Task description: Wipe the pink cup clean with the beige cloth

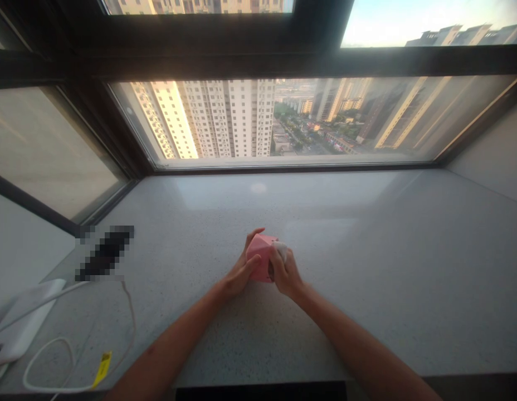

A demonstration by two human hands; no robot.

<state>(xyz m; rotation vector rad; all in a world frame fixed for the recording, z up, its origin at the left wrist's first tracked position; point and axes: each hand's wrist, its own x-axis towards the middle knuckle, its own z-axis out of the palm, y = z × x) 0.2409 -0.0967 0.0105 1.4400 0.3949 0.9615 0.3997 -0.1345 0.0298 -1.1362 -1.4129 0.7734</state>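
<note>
Forearms (170,337) coming in from the bottom edge, and the L hand (240,275) has its fingers (252,266) curled round the near side of a pink faceted block (259,257), out mid-table (367,312). R hand (287,273) has its fingers closed on the other side, right by a white scrap (280,250), tissue or cloth, can't tell; looks like L is bracing so R can work that white bit, and can't tell if the block touches the table. White charger (20,320) w/ cable (47,370) sits well off left, out of the hands' way.
</note>
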